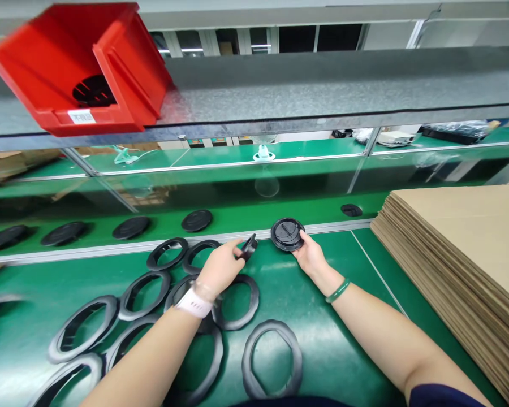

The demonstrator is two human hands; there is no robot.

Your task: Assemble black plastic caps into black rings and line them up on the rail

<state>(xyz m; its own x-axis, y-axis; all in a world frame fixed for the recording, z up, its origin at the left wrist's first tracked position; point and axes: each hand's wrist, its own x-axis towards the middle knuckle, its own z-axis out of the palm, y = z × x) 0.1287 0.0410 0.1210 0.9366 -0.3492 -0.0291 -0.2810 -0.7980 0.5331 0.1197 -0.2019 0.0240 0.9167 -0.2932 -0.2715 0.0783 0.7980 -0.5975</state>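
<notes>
My right hand (310, 255) grips a round black plastic disc (287, 233) by its right edge, its ribbed face toward me. To the left, my left hand (221, 263) pinches a smaller black plastic piece (249, 247), seen nearly edge-on, between thumb and fingers. The two black parts are apart, above the front edge of the green belt. Under and around my left arm lie several black rings (272, 359) on the green tabletop; my forearm hides parts of some of them.
Black discs (197, 220) sit in a row on the green belt (237, 217), with a smaller black piece (351, 210) farther right. A stack of cardboard sheets (462, 237) stands at the right. Overhead, a red bin (139, 73) holding black parts rests on a grey shelf (301, 85).
</notes>
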